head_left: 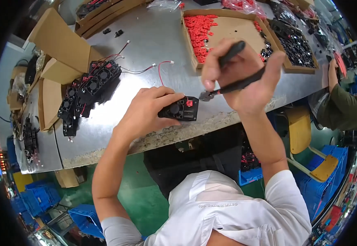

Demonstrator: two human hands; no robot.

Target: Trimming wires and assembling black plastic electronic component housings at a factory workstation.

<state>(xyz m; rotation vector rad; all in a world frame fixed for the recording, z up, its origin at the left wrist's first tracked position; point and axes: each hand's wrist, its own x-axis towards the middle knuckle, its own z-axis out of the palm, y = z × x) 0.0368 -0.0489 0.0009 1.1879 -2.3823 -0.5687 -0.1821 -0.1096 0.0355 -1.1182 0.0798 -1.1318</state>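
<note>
My left hand (147, 107) is closed round the left end of a black fan housing (189, 114), holding it on the metal table near its front edge. A red square piece (189, 103) sits at the right end of the housing, and a thin red wire with a white plug runs out behind it. In my right hand (246, 84) is a pair of black-handled pliers or cutters (240, 85). Its handles are spread apart, and its metal head is beside the right edge of the housing, close to the red piece.
Left of my hands lies a pile of black fan units (92, 84) with wires, against an open cardboard box (59, 45). Behind my right hand stand a shallow carton (227, 41) of red pieces and a box of small black parts (297, 47). Another person's arm (333, 76) is at the far right.
</note>
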